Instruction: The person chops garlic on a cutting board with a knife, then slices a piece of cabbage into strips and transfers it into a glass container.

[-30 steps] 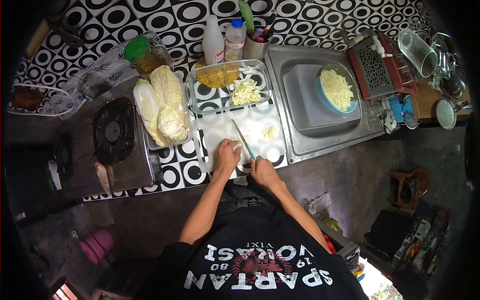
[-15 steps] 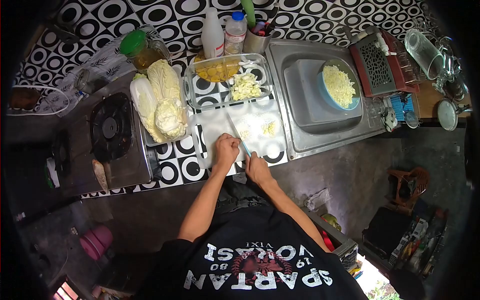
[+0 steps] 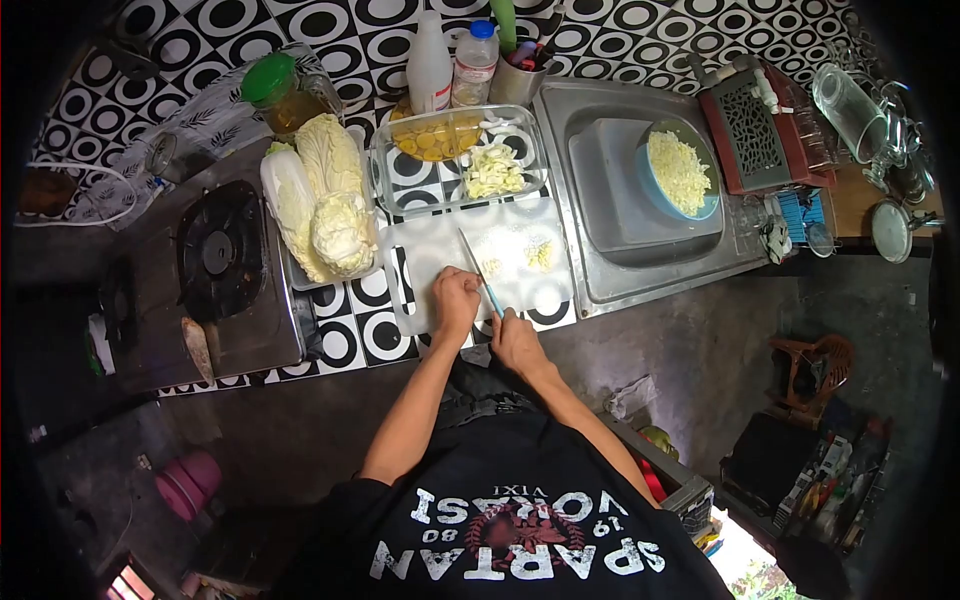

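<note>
My right hand (image 3: 517, 340) grips the blue handle of a knife (image 3: 484, 275), its blade angled up and left over a translucent cutting board (image 3: 425, 250). Beside the blade, my left hand (image 3: 456, 298) has its fingers bunched down on the board; whatever they pinch is hidden beneath them. Small pale chopped bits (image 3: 540, 256) lie in a pile right of the knife, with a few more close to the blade. Just behind the board stands a glass dish (image 3: 400, 208) holding cut pale vegetable pieces (image 3: 492, 170).
Whole cabbages (image 3: 328, 200) fill a tray on the left, next to a gas stove (image 3: 150, 310). At the right, a bowl of shredded cabbage (image 3: 680, 175) stands in the steel sink (image 3: 590, 285). A white bottle (image 3: 429, 65) and a blue-capped bottle (image 3: 474, 68) stand at the back.
The knife blade has shifted very slightly beside my left fingers. Both hands stay in nearly the same place, and the whole view has moved a little.
</note>
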`<state>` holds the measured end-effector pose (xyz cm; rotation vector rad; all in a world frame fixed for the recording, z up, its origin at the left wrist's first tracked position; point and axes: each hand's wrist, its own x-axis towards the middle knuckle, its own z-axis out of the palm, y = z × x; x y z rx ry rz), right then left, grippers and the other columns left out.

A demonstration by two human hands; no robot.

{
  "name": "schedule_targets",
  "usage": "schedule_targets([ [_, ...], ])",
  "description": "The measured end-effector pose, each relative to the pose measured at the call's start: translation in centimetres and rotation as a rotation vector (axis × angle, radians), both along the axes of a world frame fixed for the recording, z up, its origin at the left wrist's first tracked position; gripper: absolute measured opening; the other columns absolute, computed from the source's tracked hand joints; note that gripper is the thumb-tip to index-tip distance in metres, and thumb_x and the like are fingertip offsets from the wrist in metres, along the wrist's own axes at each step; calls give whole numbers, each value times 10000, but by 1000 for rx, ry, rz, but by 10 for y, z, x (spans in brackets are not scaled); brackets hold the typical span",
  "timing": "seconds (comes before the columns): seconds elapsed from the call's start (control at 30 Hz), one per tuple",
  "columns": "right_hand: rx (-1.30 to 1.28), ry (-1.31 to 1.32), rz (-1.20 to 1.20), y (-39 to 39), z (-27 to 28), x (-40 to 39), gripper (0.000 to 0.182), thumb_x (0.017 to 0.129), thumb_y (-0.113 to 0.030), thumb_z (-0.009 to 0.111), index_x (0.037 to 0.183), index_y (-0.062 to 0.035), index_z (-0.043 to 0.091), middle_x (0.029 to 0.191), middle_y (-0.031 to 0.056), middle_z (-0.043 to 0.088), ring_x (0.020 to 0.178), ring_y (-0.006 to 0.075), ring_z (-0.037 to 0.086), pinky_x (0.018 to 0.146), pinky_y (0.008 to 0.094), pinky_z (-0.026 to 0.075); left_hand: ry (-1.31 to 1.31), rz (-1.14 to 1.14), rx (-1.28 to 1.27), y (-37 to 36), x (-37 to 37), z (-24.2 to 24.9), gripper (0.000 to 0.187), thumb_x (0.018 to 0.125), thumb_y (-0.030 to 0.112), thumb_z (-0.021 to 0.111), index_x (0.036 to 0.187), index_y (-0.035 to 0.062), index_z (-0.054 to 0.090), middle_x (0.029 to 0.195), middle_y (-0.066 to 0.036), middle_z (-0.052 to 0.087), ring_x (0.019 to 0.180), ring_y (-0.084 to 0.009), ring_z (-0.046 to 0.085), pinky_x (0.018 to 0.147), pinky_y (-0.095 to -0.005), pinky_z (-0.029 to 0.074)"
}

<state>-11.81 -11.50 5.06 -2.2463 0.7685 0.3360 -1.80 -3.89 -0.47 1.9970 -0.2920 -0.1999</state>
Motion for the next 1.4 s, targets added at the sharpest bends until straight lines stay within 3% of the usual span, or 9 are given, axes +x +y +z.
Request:
schedule_targets([
  [0.2, -52, 64, 15, -3, -5, 9, 346, 925, -276, 430, 908, 63, 498, 761, 345, 580, 759, 511, 574, 710, 545, 464, 52, -21, 18, -1, 2, 2, 96, 656, -29, 567, 684, 1, 654, 695, -140, 589, 701, -298, 568, 647, -375, 452],
  [0.4, -3, -24, 42, -11, -5, 17, 342, 922, -273, 434, 893, 59, 511, 737, 344, 575, 742, 512, 567, 701, 548, 454, -166, -51, 126, 1, 0, -1, 75, 666, -14, 603, 710, 13, 658, 727, -142, 603, 674, -283, 591, 630, -366, 471],
  [0.63, 105, -127, -77, -29, 9, -15, 349, 942, -281, 433, 865, 50, 510, 695, 288, 565, 726, 468, 564, 621, 478, 426, 19, -59, 155, -5, 3, 17, 378, 648, 63, 665, 1011, -37, 628, 804, -170, 600, 699, -302, 591, 660, -382, 490],
  [0.73, 107, -133, -154, -42, 12, -28, 347, 946, -290, 435, 859, 37, 512, 667, 269, 556, 685, 448, 562, 594, 449, 422, 52, -57, 183, -18, 1, 24, 410, 637, 96, 739, 1007, -44, 630, 812, -142, 610, 651, -234, 611, 636, -334, 505],
  [0.8, 129, -109, -225, -50, 17, -34, 355, 947, -297, 438, 846, 35, 512, 655, 261, 548, 652, 437, 554, 585, 437, 420, 123, -77, 162, -28, 2, 26, 440, 627, 83, 736, 1029, -49, 617, 850, -152, 591, 695, -245, 590, 646, -348, 488],
  [0.83, 183, -50, -255, -55, 27, -33, 354, 938, -292, 436, 882, 48, 519, 726, 309, 569, 779, 489, 554, 665, 507, 425, 98, -85, 183, -33, 2, 25, 440, 618, 69, 743, 1024, -48, 620, 841, -149, 587, 683, -240, 585, 641, -344, 489],
  [0.97, 184, -91, -304, -67, 21, -48, 349, 935, -290, 442, 897, 47, 526, 735, 304, 570, 793, 487, 549, 677, 510, 423, 25, -141, 223, -49, 3, 28, 413, 628, 76, 758, 1001, -46, 631, 832, -147, 602, 661, -219, 606, 634, -318, 506],
  [1.03, 132, -169, -328, -73, 15, -57, 352, 940, -299, 459, 857, 36, 525, 695, 261, 565, 704, 444, 565, 623, 443, 431, 9, -187, 233, -58, 5, 31, 406, 629, 70, 756, 998, -45, 632, 833, -148, 601, 662, -219, 606, 635, -317, 506],
  [1.4, 172, -122, -376, -104, 12, -69, 360, 939, -307, 458, 887, 41, 535, 719, 274, 575, 753, 467, 564, 649, 470, 432, 96, -304, 86, -92, 3, 25, 386, 642, 61, 748, 999, -34, 637, 833, -134, 597, 639, -199, 601, 623, -298, 513],
])
